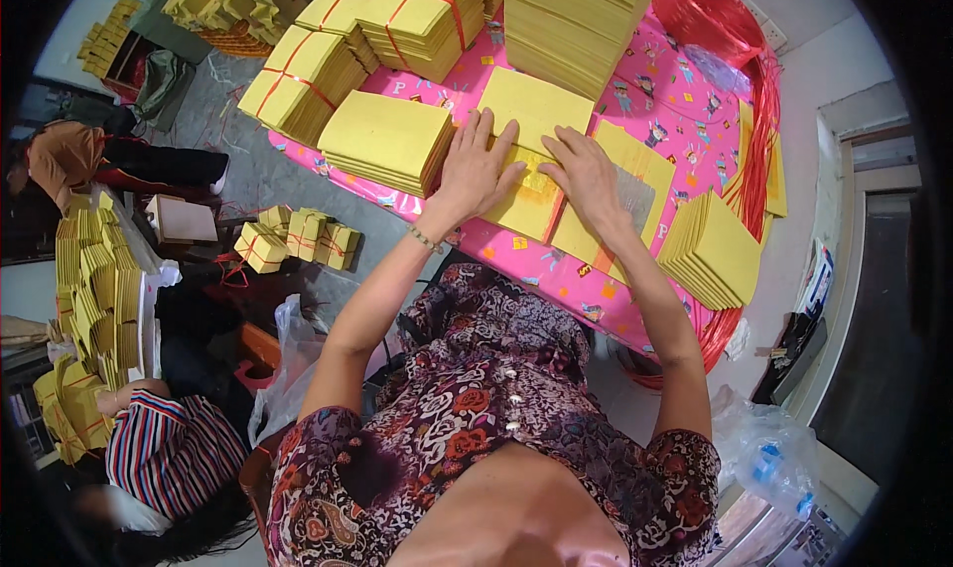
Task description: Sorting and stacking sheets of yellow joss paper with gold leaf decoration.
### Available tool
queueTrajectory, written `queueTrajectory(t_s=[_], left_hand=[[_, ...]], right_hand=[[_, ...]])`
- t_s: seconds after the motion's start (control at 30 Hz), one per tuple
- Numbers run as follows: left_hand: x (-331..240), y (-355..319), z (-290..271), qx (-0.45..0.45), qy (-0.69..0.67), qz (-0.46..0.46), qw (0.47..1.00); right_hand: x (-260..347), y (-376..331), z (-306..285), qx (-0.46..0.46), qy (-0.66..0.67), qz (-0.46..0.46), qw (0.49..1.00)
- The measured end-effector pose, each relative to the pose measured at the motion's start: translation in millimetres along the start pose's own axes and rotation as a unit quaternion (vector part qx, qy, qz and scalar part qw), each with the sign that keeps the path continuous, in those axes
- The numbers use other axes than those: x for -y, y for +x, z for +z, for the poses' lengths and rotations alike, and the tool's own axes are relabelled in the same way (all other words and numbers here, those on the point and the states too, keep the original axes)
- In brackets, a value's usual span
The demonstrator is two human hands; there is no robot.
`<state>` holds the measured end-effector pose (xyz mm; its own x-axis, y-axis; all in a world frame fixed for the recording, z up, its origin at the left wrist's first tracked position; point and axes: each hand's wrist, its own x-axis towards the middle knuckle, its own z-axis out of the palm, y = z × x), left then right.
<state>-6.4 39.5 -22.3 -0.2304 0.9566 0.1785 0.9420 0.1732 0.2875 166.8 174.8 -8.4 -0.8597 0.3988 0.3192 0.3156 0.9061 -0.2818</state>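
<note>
My left hand [473, 173] lies with spread fingers on the left part of a yellow paper sheet [536, 110] near the table's front edge. From the right, my right hand [590, 178] rests on the same paper, fingers stretched out. Between my hands shows a shiny gold patch [537, 186] on yellow paper with an orange edge. More yellow sheets [620, 150] lie flat beside my right hand, one bearing a silver-grey patch [635, 196]. To the left of my left hand sits a stack of folded yellow paper [387, 135]. What lies under my palms is hidden.
Bundles tied with red string [308, 75] and a tall yellow stack [571, 31] stand on the pink patterned tablecloth [650, 90]. A fanned pile [710, 249] is at right, by hanging red strands [764, 140]. Two people work at left; one wears a striped sleeve [174, 448].
</note>
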Motion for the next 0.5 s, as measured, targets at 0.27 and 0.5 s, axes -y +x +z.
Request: queueTrajectory(t_s=[0.27, 0.5], left_hand=[[-18, 18, -18, -0.132, -0.061, -0.015, 0.989], [-17, 50, -12, -0.230, -0.398, -0.183, 0.869]], right_hand=[[-16, 9, -2, -0.143, 0.022, -0.060, 0.988], [5, 8, -20, -0.154, 0.007, -0.084, 0.985]])
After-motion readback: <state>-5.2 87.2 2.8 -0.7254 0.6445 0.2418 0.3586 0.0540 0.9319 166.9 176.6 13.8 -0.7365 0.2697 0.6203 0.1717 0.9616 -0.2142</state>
